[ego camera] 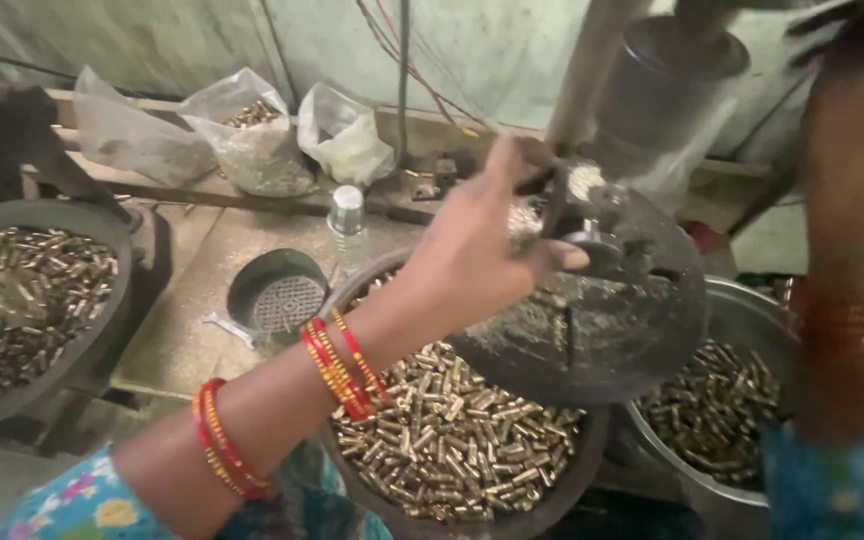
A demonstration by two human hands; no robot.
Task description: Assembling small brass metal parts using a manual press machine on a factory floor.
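Observation:
My left hand (482,235) reaches forward over a dark bowl (552,492) full of small brass tubes. Its fingertips pinch at the small fixture (592,215) on the round dark press plate (602,320); whether a tube is between them I cannot tell. My right hand (852,60) is raised at the top right, blurred, fingers wrapped on the press handle. Red and orange bangles sit on both wrists.
A dark pan (102,235) of brass tubes sits at left, a steel bowl (752,310) with more at right. A sieve-bottomed pan (277,290), a plastic bottle (348,225) and several plastic bags (252,130) stand behind on the bench. The press column (652,90) rises centre-right.

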